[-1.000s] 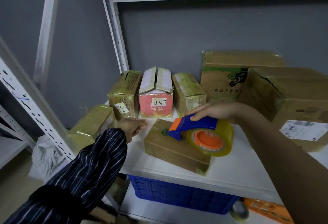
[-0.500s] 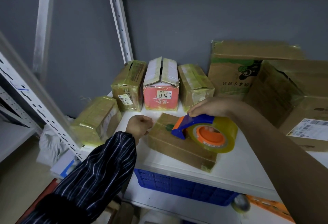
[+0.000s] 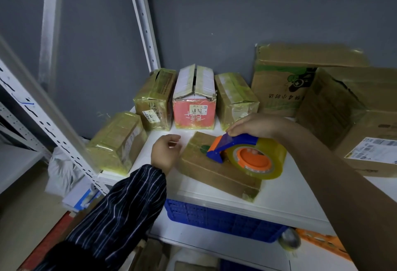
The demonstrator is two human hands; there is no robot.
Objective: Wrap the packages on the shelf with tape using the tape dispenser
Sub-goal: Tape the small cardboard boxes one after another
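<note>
I'm gripping dispenser (image 3: 242, 152) in right hand (image 3: 257, 124); should be pressing it flat onto box (image 3: 214, 172) beneath. Left hand (image 3: 165, 152) curled alongside, hold unclear.

On the shelf (image 3: 279, 202), a flat package (image 3: 214, 176) lies mid-frame near the front edge, with the tape dispenser (image 3: 247, 154) on top of it. Behind it stand a left package (image 3: 155, 99), a middle package (image 3: 194, 103) and a right package (image 3: 235, 99), side by side. An edge package (image 3: 116, 139) sits left of the flat one. At the frame's right, a rear box (image 3: 285, 77) stands behind a front box (image 3: 352, 107). A crate (image 3: 214, 219) sits under the shelf.
</note>
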